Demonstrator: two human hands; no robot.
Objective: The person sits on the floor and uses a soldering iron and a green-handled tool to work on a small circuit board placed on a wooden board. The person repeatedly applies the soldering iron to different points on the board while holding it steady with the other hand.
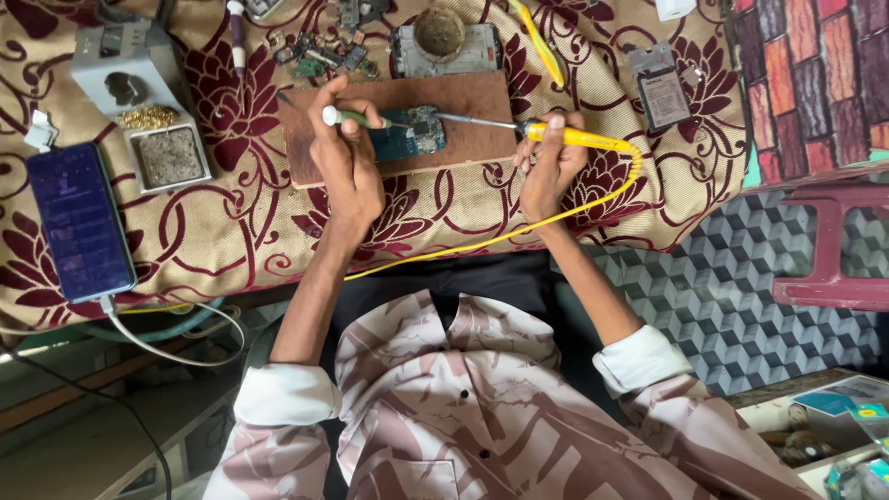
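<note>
A small blue-green circuit board (410, 136) lies on a brown wooden block (472, 97) on a cloth with maroon flowers. My left hand (347, 167) grips a slim green-handled tool (356, 118) with a white end, its point resting at the circuit board's left side. My right hand (553, 162) is closed on a yellow soldering iron (579, 138). Its long metal tip reaches left to the circuit board's upper right edge. The iron's yellow cord (482, 239) loops back across the cloth toward my body.
A dark blue phone (79, 220) on a white cable lies at the left, beside a grey stand with a sponge tray (167, 157). Behind the block are loose phone parts (324, 51), a round tin (439, 32) and a battery (660, 90). A maroon stool (833, 245) stands at the right.
</note>
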